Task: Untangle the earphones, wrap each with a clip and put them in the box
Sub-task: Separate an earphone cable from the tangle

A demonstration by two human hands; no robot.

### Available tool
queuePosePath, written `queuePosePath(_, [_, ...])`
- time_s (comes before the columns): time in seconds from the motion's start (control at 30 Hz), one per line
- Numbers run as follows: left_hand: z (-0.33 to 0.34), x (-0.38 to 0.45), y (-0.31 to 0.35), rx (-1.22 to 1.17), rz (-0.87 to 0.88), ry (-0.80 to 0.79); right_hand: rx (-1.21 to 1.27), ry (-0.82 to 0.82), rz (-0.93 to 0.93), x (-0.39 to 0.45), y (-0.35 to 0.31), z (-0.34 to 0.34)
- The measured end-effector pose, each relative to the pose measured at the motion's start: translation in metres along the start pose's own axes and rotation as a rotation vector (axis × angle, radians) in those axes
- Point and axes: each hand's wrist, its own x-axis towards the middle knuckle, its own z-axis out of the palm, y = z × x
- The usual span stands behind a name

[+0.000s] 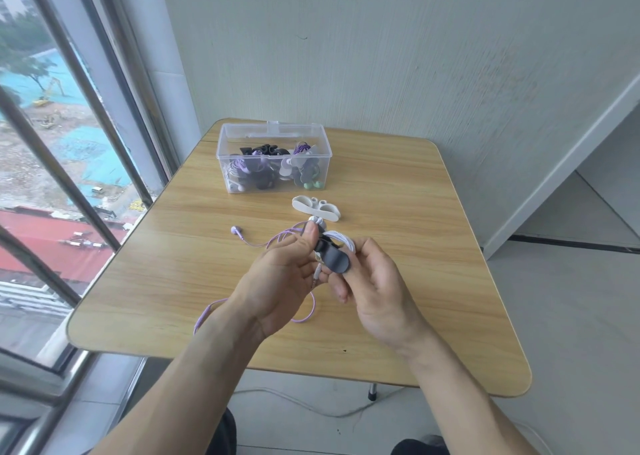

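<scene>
Both hands hold a bundle of white earphones [341,240] wrapped in a dark grey clip [333,258] above the table's middle. My left hand [284,281] pinches the bundle's top with thumb and fingers. My right hand [375,288] presses the clip from the right. Purple earphones [239,233] lie loose on the table, their cable running under my left hand and looping toward the front edge. A white clip [316,207] lies open behind my hands. The clear plastic box [273,136] at the back holds several clipped earphone bundles.
The wooden table [415,212] stands in a corner, with a window [52,177] on the left and a wall behind. A white cable [311,408] trails on the floor below the table's front edge. Open floor lies to the right.
</scene>
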Motion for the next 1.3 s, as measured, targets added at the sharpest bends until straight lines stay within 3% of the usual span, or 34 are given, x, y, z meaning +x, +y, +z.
queuePosePath(0.17, [0.003, -0.001, 0.003, -0.021, -0.02, -0.096, 0.177, 0.024, -0.005, 0.003, -0.007, -0.004])
queuePosePath(0.4, [-0.002, -0.001, 0.004, -0.025, -0.173, -0.039, 0.249, 0.067, 0.065, 0.004, -0.009, -0.007])
queuePosePath(0.6, [-0.013, 0.002, 0.011, -0.026, -0.275, -0.003, 0.511, -0.196, 0.193, -0.001, -0.009, -0.011])
queuePosePath(0.73, [-0.019, 0.004, 0.005, -0.012, -0.318, 0.193, 0.611, -0.277, 0.149, 0.001, -0.017, -0.013])
queuePosePath(0.87, [-0.018, 0.002, 0.008, 0.07, -0.14, 0.311, 0.549, -0.119, 0.171, 0.004, -0.018, -0.011])
queuePosePath(0.93, [-0.015, -0.001, 0.011, 0.131, 0.0, 0.29, 0.477, 0.032, 0.203, 0.006, -0.015, -0.01])
queuePosePath(1.0, [-0.013, -0.008, 0.011, 0.356, 0.153, 0.186, 0.388, 0.121, 0.233, 0.007, -0.013, -0.01])
queuePosePath(1.07, [-0.005, -0.014, 0.008, 0.557, 0.224, 0.037, 0.309, 0.15, 0.235, 0.006, -0.012, -0.01])
queuePosePath(1.13, [0.001, -0.013, -0.001, 0.605, 0.229, -0.041, 0.282, 0.145, 0.253, 0.004, -0.01, -0.009])
queuePosePath(1.3, [-0.002, -0.005, -0.009, 0.612, 0.295, -0.036, 0.257, 0.118, 0.28, -0.002, -0.018, -0.001])
